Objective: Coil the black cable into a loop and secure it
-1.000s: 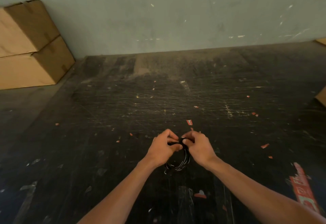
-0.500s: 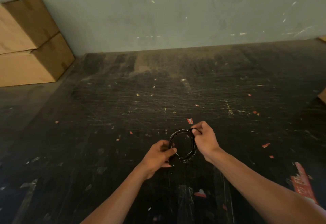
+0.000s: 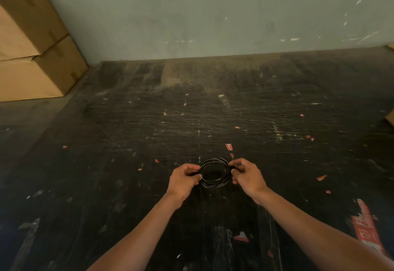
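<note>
The black cable [image 3: 215, 182] is wound into a small round coil of several turns, held just above the dark scratched surface [image 3: 191, 121]. My left hand [image 3: 184, 180] pinches the coil's left side. On the coil's right side my right hand [image 3: 248, 177] grips it between thumb and fingers. The coil lies roughly flat and open in the middle, and the parts under my fingers are hidden. Whether a tie holds the turns together cannot be seen.
Two stacked cardboard boxes [image 3: 36, 47] stand at the far left against the pale wall [image 3: 213, 15]. Red and white tape scraps litter the surface, with a red printed strip [image 3: 367, 228] at the lower right. A cardboard corner [image 3: 390, 118] pokes in at the right edge.
The coil went from bunched between both hands, to tilted upright, to lying flat between them. My left hand rose to the coil's left side; my right hand shifted to its right side.
</note>
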Demonstrator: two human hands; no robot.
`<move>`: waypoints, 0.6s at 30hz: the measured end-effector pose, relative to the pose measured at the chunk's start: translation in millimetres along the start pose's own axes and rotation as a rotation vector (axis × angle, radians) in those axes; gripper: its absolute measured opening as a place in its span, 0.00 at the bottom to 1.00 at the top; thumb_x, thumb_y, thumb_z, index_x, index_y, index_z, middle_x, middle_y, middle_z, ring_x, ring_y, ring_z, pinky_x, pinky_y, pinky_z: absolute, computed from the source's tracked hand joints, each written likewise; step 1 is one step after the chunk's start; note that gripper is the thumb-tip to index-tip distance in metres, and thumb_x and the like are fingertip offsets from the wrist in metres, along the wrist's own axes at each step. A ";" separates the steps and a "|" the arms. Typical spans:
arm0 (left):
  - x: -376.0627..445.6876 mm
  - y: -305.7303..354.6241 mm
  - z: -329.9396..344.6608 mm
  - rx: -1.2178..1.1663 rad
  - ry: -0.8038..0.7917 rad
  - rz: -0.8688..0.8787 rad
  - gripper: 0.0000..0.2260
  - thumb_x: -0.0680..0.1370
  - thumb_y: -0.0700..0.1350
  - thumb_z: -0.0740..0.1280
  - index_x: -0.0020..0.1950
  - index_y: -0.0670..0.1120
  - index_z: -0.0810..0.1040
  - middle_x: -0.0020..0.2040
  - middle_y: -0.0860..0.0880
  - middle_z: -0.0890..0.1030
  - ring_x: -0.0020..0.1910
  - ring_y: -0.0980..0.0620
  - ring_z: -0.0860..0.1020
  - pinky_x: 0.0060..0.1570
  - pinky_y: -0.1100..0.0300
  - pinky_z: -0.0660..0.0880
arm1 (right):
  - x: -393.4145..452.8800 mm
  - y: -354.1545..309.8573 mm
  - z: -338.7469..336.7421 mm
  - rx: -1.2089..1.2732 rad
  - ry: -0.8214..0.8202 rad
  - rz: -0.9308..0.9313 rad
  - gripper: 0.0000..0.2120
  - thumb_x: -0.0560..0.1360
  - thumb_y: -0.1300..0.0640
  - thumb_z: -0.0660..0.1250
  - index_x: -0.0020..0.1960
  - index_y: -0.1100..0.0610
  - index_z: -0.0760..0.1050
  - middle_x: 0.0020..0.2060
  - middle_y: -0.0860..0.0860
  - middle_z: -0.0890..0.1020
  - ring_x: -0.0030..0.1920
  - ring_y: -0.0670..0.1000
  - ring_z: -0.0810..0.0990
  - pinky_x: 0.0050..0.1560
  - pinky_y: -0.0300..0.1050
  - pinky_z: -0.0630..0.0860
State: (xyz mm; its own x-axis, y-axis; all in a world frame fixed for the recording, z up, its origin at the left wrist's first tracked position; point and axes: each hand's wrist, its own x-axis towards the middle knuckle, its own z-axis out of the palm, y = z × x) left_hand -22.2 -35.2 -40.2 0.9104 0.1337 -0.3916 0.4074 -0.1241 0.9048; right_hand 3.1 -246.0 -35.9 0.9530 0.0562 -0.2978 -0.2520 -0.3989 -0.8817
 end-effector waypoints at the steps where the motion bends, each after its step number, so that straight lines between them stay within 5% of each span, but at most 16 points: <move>1: 2.5 0.0 -0.1 0.092 0.015 0.024 0.14 0.76 0.35 0.70 0.59 0.48 0.80 0.60 0.48 0.80 0.55 0.53 0.80 0.58 0.54 0.79 | 0.1 1.4 0.1 -0.079 -0.010 -0.019 0.13 0.79 0.64 0.64 0.60 0.52 0.76 0.57 0.55 0.80 0.54 0.52 0.81 0.53 0.47 0.81; 6: 9.5 2.2 2.3 0.481 0.051 0.162 0.17 0.79 0.40 0.68 0.67 0.49 0.76 0.63 0.48 0.78 0.44 0.61 0.78 0.34 0.75 0.74 | 2.4 6.1 2.8 -0.427 -0.070 -0.112 0.20 0.79 0.61 0.64 0.70 0.51 0.71 0.67 0.53 0.75 0.67 0.52 0.73 0.68 0.51 0.72; 11: 11.1 3.7 7.1 0.627 0.028 0.220 0.20 0.79 0.38 0.67 0.71 0.47 0.73 0.69 0.46 0.73 0.66 0.51 0.74 0.65 0.55 0.74 | 5.5 13.3 5.8 -0.637 -0.118 -0.163 0.26 0.79 0.58 0.63 0.75 0.50 0.64 0.69 0.51 0.72 0.69 0.53 0.69 0.70 0.50 0.68; 18: 10.8 7.8 6.4 0.696 -0.020 0.196 0.24 0.79 0.39 0.67 0.74 0.48 0.68 0.73 0.45 0.68 0.70 0.48 0.69 0.70 0.52 0.69 | 6.3 6.3 5.2 -0.687 -0.151 -0.139 0.29 0.79 0.55 0.64 0.77 0.49 0.59 0.71 0.52 0.69 0.71 0.53 0.66 0.71 0.51 0.66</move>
State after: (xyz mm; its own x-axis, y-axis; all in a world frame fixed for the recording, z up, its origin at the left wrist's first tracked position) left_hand -8.7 -41.0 -38.5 0.9699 0.0272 -0.2420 0.1818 -0.7419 0.6453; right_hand 6.7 -243.3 -45.2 0.9223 0.2543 -0.2909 0.0799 -0.8621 -0.5004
